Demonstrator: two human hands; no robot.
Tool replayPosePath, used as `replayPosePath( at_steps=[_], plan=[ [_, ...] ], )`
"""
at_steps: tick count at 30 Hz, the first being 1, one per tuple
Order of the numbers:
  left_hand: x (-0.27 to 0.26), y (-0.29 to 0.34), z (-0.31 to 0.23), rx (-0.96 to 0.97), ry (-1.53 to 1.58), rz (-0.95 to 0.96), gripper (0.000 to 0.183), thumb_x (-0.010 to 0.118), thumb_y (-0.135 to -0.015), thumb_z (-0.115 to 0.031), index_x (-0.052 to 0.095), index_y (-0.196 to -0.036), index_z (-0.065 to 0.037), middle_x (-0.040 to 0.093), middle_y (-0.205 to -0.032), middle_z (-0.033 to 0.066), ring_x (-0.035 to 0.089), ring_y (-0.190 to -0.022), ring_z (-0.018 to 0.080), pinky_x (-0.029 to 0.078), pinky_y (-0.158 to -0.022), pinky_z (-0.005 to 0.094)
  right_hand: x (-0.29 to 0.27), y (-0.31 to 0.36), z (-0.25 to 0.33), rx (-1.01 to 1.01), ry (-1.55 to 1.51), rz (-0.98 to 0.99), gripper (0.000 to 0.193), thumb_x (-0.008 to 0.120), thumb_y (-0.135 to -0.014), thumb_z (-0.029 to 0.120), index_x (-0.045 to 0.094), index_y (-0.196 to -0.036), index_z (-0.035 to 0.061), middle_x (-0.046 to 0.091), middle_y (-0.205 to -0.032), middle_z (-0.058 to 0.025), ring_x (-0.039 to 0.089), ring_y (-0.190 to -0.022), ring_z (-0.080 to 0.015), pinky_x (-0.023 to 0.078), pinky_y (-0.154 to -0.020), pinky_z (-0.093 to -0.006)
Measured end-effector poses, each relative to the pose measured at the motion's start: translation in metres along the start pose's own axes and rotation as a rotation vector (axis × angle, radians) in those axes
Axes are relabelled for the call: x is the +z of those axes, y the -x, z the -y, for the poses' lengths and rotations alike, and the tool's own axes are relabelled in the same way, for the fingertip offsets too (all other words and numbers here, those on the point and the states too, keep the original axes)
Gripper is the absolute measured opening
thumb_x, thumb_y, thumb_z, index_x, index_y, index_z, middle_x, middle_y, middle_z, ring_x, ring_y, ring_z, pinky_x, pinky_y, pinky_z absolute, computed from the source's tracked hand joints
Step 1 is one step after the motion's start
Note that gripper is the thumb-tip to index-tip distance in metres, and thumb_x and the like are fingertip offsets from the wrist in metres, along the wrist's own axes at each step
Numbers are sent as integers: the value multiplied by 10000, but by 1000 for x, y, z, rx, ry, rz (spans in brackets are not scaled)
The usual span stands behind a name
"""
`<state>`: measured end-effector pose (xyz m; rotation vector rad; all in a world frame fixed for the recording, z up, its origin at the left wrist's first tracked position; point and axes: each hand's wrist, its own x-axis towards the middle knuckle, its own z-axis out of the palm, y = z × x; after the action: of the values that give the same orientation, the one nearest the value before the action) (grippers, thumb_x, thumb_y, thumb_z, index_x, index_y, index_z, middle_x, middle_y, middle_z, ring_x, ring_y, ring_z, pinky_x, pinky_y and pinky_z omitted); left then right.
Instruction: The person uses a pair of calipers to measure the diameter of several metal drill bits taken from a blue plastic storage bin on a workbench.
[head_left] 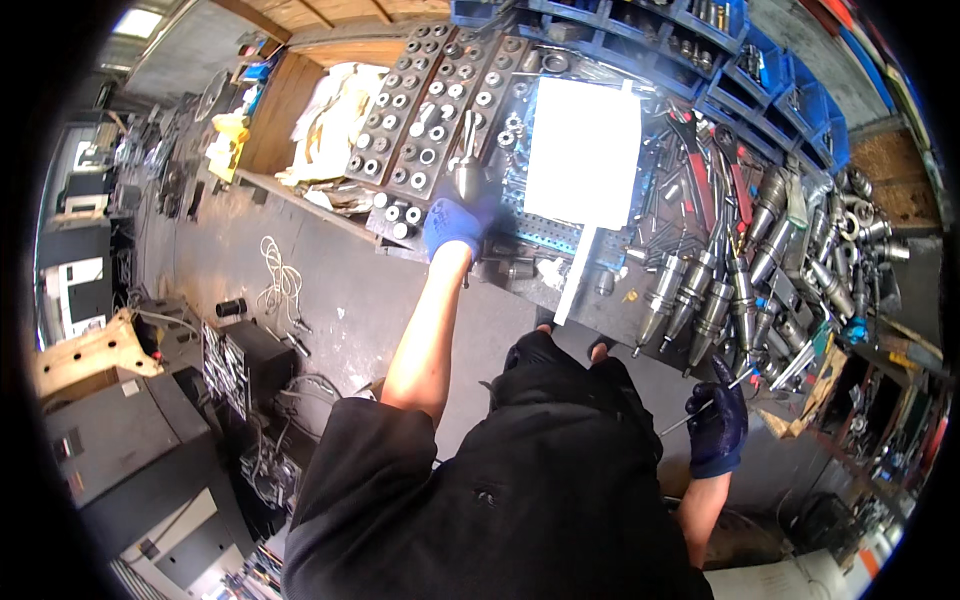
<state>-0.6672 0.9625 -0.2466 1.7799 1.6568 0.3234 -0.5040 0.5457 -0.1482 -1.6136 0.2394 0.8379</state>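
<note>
My left hand [452,226], in a blue glove, is closed round a metal tool holder [467,180] at the bench's front edge. A slim shank points up from the holder, toward the rack of collets [430,110]. The glove hides the holder's lower part, and its right side is blurred. Off to the right and lower, my right hand [717,428], in a dark blue glove, grips a thin metal rod [676,424]. The rod slants through the fingers, both ends sticking out. Several tool holders [664,300] lie on the bench just beyond that hand.
A white sheet [583,150] lies on a blue perforated tray [540,238], with a white strip [577,278] reaching past the bench edge. Blue bins [770,80] line the back. Red-handled tools [697,190] lie at right. Coiled cable [280,280] rests on the floor.
</note>
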Motion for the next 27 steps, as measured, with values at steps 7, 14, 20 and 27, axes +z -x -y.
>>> replayPosePath(
  at_steps=[7, 14, 20, 27],
  plan=[
    [17, -16, 3, 95, -194, -83, 673, 825, -706, -437, 640, -1181, 3, 699, -1107, 269, 679, -1050, 428, 536, -914, 475, 13, 9, 4, -9, 11, 42, 551, 604, -968, 280, 522, -1440, 7, 646, -830, -48, 607, -661, -153, 457, -566, -250],
    [17, -13, -9, 173, -258, -148, 605, 793, -746, -443, 657, -1150, -13, 685, -1100, 268, 674, -1025, 432, 535, -904, 488, 28, 1, 10, -4, 112, -26, 482, 564, -967, 288, 592, -1382, 46, 685, -816, -35, 623, -640, -100, 409, -494, -214],
    [-4, 1, -28, 149, -299, -14, 630, 720, -802, -461, 650, -1241, -14, 690, -1161, 271, 690, -1047, 413, 545, -924, 469, 28, -10, 10, 5, 78, 69, 519, 561, -993, 325, 549, -1429, 45, 686, -870, -65, 653, -710, -146, 427, -512, -226],
    [-15, 8, -12, 277, -247, -58, 555, 727, -815, -375, 669, -1228, -7, 706, -1141, 239, 698, -1032, 388, 549, -918, 445, 33, -15, 21, 14, 152, 75, 472, 521, -1021, 322, 572, -1405, 53, 728, -926, -130, 701, -737, -184, 480, -577, -255]
  ],
)
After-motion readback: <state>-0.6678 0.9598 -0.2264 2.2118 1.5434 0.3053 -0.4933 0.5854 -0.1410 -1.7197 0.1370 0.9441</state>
